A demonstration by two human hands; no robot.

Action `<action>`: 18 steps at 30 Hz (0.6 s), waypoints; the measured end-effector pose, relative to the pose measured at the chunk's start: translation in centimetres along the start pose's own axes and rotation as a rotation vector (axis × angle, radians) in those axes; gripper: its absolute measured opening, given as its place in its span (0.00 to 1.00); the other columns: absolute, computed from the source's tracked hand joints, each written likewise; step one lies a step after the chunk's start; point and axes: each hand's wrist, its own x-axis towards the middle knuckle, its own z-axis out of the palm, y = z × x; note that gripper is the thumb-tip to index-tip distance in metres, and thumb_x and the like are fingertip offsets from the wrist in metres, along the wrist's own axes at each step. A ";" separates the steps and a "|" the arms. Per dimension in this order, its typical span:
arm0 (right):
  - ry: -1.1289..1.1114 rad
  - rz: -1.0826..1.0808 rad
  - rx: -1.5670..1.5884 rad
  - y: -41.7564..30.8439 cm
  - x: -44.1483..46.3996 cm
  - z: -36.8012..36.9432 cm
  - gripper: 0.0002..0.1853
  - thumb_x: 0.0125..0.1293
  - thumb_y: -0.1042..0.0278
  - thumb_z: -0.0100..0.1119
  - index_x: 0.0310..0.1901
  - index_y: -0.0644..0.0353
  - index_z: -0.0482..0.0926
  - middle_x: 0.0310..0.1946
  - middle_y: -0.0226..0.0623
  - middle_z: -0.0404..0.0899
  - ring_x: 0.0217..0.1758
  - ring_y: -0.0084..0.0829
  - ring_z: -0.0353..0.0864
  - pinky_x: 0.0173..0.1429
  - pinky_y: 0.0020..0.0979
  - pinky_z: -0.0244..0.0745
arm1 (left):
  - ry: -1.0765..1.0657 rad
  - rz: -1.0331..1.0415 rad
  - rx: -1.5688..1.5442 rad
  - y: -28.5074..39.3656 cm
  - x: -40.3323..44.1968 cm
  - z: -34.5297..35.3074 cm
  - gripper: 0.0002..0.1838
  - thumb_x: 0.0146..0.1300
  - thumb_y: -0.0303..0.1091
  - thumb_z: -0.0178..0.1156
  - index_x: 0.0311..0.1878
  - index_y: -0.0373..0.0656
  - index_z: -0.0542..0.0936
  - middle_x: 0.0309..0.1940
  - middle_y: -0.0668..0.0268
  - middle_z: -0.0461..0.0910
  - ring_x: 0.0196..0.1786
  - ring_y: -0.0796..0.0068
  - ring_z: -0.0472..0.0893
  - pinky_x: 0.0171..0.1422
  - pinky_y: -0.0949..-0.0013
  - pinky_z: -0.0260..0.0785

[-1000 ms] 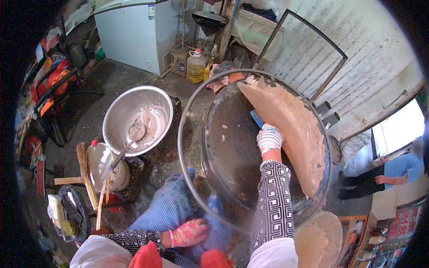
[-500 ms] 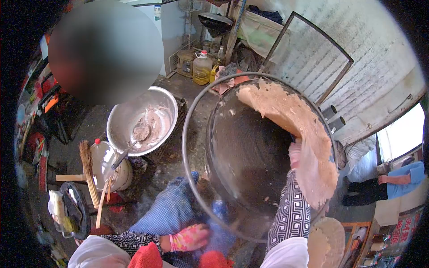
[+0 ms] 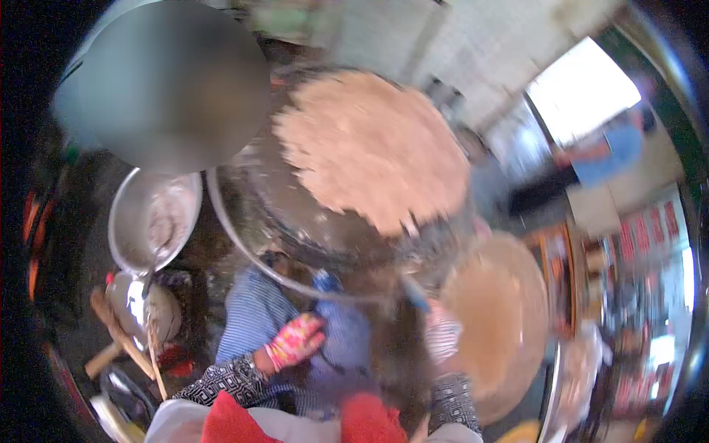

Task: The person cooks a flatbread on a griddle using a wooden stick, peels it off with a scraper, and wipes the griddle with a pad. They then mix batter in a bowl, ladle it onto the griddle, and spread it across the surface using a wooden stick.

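Note:
A large round flatbread (image 3: 377, 148) with a ragged edge lies spread out over the dark round griddle (image 3: 332, 236). My right hand (image 3: 444, 332), in a striped glove, is closed around a blurred scraper (image 3: 416, 293) whose bluish end points up toward the griddle's near edge. It is apart from the flatbread. Close by on the right lies a pale brown flatbread (image 3: 484, 325) on a broad round tray (image 3: 528, 295). My left hand (image 3: 295, 341), in a pink floral glove, lies with fingers stretched out on my blue-clad knee and holds nothing.
A metal ring (image 3: 255, 260) curves around the griddle's near side. At left stand a metal basin (image 3: 122, 221) holding batter and a ladle, and a white bucket (image 3: 166, 310) with wooden sticks on it. A person (image 3: 605, 155) in blue is at the upper right.
The flatbread, earlier lifted and folded at the griddle's right side, now lies spread out. My right hand has drawn back toward me, off the griddle. The view has turned to the right.

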 end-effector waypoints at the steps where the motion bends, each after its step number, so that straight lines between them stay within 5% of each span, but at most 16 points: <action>1: -0.067 0.023 -0.062 -0.5 -5.0 -0.1 0.17 0.57 0.69 0.50 0.50 0.50 0.75 0.23 0.42 0.76 0.23 0.44 0.75 0.29 0.47 0.69 | -0.013 0.013 -0.006 0.3 0.0 0.3 0.15 0.59 0.32 0.56 0.47 0.38 0.73 0.42 0.51 0.73 0.48 0.51 0.73 0.52 0.59 0.68; 3: -0.123 0.233 0.076 -2.0 -15.7 0.2 0.21 0.54 0.76 0.52 0.52 0.57 0.74 0.26 0.50 0.76 0.30 0.51 0.77 0.33 0.43 0.71 | -0.039 0.024 -0.021 0.6 0.0 1.5 0.14 0.58 0.30 0.57 0.48 0.38 0.72 0.44 0.51 0.74 0.50 0.51 0.73 0.55 0.59 0.67; 7: -0.262 0.728 0.112 -5.9 -31.6 0.7 0.21 0.58 0.75 0.49 0.54 0.57 0.72 0.32 0.49 0.78 0.35 0.51 0.78 0.36 0.45 0.72 | -0.041 -0.023 0.105 0.8 -2.0 2.1 0.21 0.56 0.33 0.60 0.52 0.36 0.70 0.50 0.50 0.70 0.56 0.50 0.69 0.62 0.57 0.61; 10: -0.048 0.979 0.139 -4.4 -40.7 3.1 0.20 0.59 0.74 0.48 0.55 0.57 0.72 0.36 0.52 0.78 0.37 0.51 0.78 0.40 0.43 0.73 | -0.150 0.114 -0.032 4.8 -0.4 1.8 0.25 0.54 0.34 0.62 0.55 0.36 0.69 0.52 0.50 0.70 0.58 0.49 0.68 0.64 0.57 0.59; 12: 0.243 1.185 -0.110 -1.5 -45.6 6.5 0.19 0.60 0.73 0.49 0.55 0.57 0.72 0.36 0.49 0.78 0.36 0.47 0.79 0.40 0.40 0.74 | -0.422 0.142 -0.243 12.5 1.7 0.0 0.26 0.54 0.32 0.61 0.57 0.36 0.68 0.53 0.50 0.69 0.59 0.49 0.67 0.64 0.57 0.59; 14: 0.283 1.296 0.013 2.5 -48.6 9.9 0.19 0.60 0.73 0.51 0.55 0.58 0.72 0.34 0.46 0.78 0.34 0.45 0.79 0.39 0.40 0.74 | -0.595 0.423 -0.381 21.6 2.9 -0.5 0.26 0.54 0.30 0.59 0.58 0.37 0.68 0.54 0.51 0.70 0.60 0.50 0.67 0.65 0.57 0.59; 16: -0.030 1.483 0.126 5.2 -49.9 12.1 0.23 0.62 0.61 0.50 0.59 0.59 0.67 0.41 0.48 0.77 0.42 0.43 0.77 0.45 0.41 0.72 | -0.792 0.627 -0.512 28.7 2.7 -0.6 0.27 0.56 0.34 0.57 0.60 0.41 0.67 0.58 0.51 0.66 0.62 0.50 0.65 0.63 0.55 0.60; 17: -0.389 1.536 0.120 6.1 -49.8 12.8 0.29 0.64 0.50 0.48 0.62 0.60 0.63 0.49 0.52 0.75 0.51 0.45 0.76 0.53 0.42 0.70 | -0.819 0.657 -0.555 31.5 2.0 -0.5 0.27 0.57 0.39 0.56 0.60 0.41 0.67 0.59 0.52 0.65 0.62 0.51 0.64 0.63 0.55 0.60; 18: -0.421 1.533 0.111 5.9 -49.1 12.7 0.29 0.64 0.50 0.48 0.62 0.60 0.63 0.49 0.52 0.75 0.51 0.45 0.76 0.53 0.42 0.70 | -0.854 0.689 -0.603 33.8 1.2 0.3 0.28 0.59 0.45 0.54 0.60 0.41 0.67 0.59 0.52 0.64 0.62 0.52 0.64 0.63 0.55 0.60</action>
